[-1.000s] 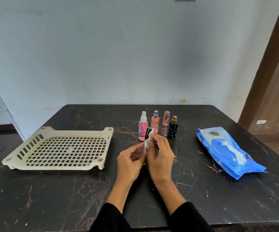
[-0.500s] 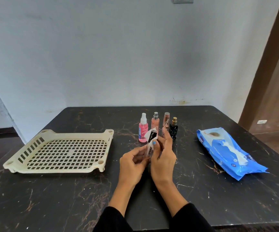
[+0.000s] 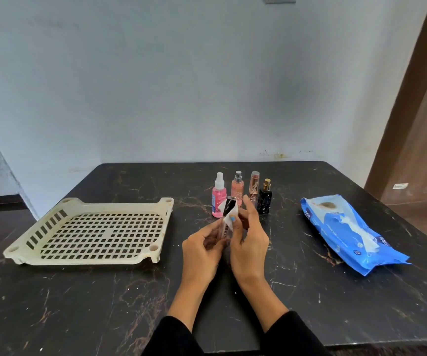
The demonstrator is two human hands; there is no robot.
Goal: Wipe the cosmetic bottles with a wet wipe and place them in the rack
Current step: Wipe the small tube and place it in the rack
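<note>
My left hand (image 3: 202, 249) holds a slim clear tube with a black cap (image 3: 226, 219) above the table's middle. My right hand (image 3: 249, 241) pinches a small white wet wipe (image 3: 230, 214) against the tube near its cap. Behind the hands stand a pink spray bottle (image 3: 218, 197), a peach bottle with a silver cap (image 3: 237, 187), a slim rose-gold bottle (image 3: 254, 185) and a small black bottle with a gold cap (image 3: 265, 197). The cream plastic rack (image 3: 89, 231) lies on the left with nothing in it.
A blue wet-wipe pack (image 3: 348, 229) lies at the right, a wipe sticking out of its opening. The black marble table (image 3: 104, 304) reaches to a pale wall at the back. A brown door frame (image 3: 412, 98) stands at the far right.
Both hands have lifted the tube a little higher and tilted its black cap up. The right hand's wipe has slid up toward the cap.
</note>
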